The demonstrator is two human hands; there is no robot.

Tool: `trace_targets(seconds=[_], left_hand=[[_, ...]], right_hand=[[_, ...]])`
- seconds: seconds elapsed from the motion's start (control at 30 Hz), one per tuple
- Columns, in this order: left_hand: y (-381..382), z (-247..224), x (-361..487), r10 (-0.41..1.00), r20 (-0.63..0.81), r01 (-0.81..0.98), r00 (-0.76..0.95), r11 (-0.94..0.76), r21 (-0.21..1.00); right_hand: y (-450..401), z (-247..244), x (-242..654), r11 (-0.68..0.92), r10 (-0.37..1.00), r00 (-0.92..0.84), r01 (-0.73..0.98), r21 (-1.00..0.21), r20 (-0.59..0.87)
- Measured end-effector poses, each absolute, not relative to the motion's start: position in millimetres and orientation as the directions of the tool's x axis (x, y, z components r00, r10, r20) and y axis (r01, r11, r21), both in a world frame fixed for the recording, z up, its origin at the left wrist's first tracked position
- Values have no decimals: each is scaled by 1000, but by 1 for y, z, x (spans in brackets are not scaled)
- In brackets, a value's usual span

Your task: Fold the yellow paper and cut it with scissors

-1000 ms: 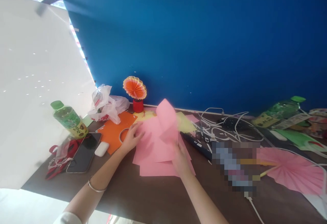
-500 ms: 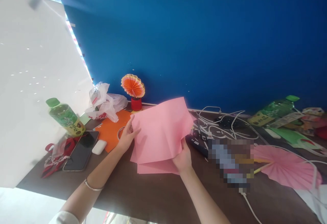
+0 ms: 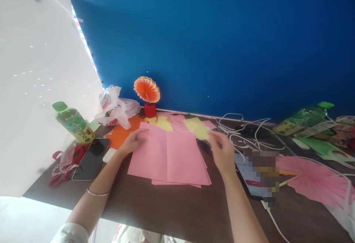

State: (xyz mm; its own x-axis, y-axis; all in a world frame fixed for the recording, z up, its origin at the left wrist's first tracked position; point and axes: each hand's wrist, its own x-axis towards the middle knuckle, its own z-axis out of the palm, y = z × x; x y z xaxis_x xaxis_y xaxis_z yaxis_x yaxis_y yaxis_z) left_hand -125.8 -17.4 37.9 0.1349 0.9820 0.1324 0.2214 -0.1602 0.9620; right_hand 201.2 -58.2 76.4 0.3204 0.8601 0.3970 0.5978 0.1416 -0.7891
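A pink sheet of paper [image 3: 148, 156] with a crease down its middle lies on the desk, on top of other pink sheets. My left hand [image 3: 131, 143] rests at its upper left edge, fingers stretched out over the paper. Beyond the sheet's right corner is my right hand [image 3: 223, 148], curled and slightly smeared by motion. Its fingertips are by the corner of a yellow paper [image 3: 195, 126]. Something dark shows in the gap between thumb and finger; whether the hand grips it or the yellow paper is unclear.
At left are a green-capped bottle [image 3: 73, 122], a dark phone [image 3: 91, 159], a white case [image 3: 110, 155] and orange paper [image 3: 119, 135]. A paper rosette [image 3: 146, 89] stands behind. White cables [image 3: 257, 143], another phone [image 3: 248, 174] and a pink paper fan [image 3: 318, 180] lie right.
The pink sheet, raised between both hands before, now lies down on the desk. My right hand has left it and moved up and right. The yellow paper has come into sight.
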Motion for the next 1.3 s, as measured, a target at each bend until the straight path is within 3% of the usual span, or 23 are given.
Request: trace_targets(seconds=[0.07,0.13,0.23,0.3,0.37,0.5,0.67,0.8,1.03,1.17,1.3], left_hand=[[-17,34,-127,979,137,253,152,-173,952],[-18,30,-126,976,199,358,92,-219,908],[-22,29,-120,916,399,609,-35,-297,736],[-22,34,-111,886,464,708,14,-337,621],[-15,41,-99,896,424,744,134,-373,554],[15,47,-69,879,208,729,429,-473,496],[42,35,-45,873,131,734,469,-469,491],[49,25,-40,870,121,717,478,-466,519],[60,18,-45,857,226,502,463,-463,730],[63,22,-48,844,198,522,499,-475,709],[62,28,-49,819,161,543,551,-499,676]], right_hand=[[-50,83,181,205,956,-17,755,-623,294],[-36,79,158,285,957,-217,830,-480,192],[-12,61,132,358,934,-332,852,-382,136],[0,48,124,373,928,-351,863,-342,125],[8,39,121,360,933,-341,874,-326,118],[16,30,120,338,941,-308,881,-332,142],[23,23,120,309,949,-260,882,-355,179],[28,18,122,311,947,-252,871,-380,198],[33,14,124,339,926,-180,784,-521,332],[34,14,124,360,924,-181,710,-606,336],[33,14,124,392,910,-208,709,-585,358]])
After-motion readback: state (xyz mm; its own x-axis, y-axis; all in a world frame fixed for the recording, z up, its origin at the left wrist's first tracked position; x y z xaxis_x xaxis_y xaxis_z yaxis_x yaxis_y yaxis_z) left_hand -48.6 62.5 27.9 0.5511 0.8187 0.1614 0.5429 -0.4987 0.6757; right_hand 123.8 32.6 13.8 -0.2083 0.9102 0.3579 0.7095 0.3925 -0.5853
